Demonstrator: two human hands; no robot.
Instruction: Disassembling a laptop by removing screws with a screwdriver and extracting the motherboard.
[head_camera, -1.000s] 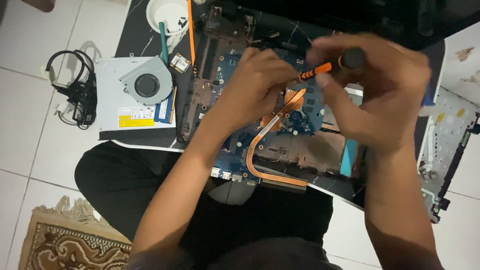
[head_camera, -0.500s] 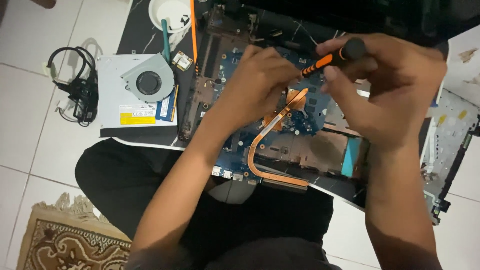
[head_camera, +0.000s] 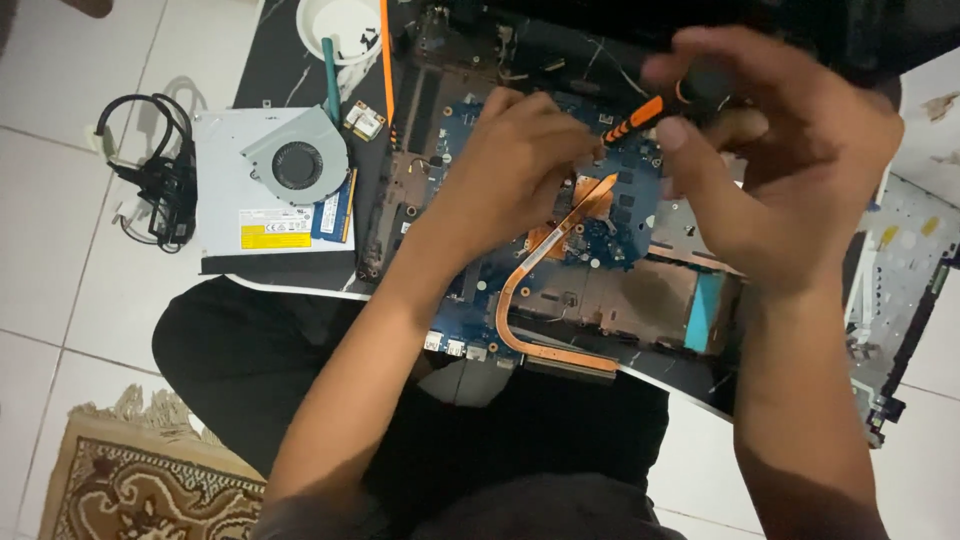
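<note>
While gripping an orange-and-black screwdriver (head_camera: 640, 115) by its dark handle, right hand (head_camera: 780, 170) held above the upper right of the opened laptop base (head_camera: 640, 290), fingers (head_camera: 690, 165) curled narrow around the tool, tip angled down-left toward the blue circuit board (head_camera: 610, 235). Left hand (head_camera: 510, 175) laid palm-down on that board, fingers bent at the screwdriver tip; cannot tell whether anything is pinched beneath. Just below both hands, a copper heat pipe (head_camera: 530, 300) bending from the board's middle down to the front edge of the base. Left of the base on the dark marble-patterned bench (head_camera: 275, 60), a flat silver optical drive (head_camera: 235, 205) bearing a small yellow rectangular label (head_camera: 268, 237) near its front edge, with a white label beside it. Resting on the drive: a grey cooling fan (head_camera: 298, 160) and a blue memory stick (head_camera: 335, 205). Near the bench's top edge, a white round dish (head_camera: 345, 22), a teal tool (head_camera: 329, 70), a thin orange pry stick (head_camera: 386, 60) and a small wireless card (head_camera: 365, 120). On the white floor tiles to the left, a black coiled cable (head_camera: 150, 170); at the lower left, a patterned rug corner (head_camera: 140, 480).
</note>
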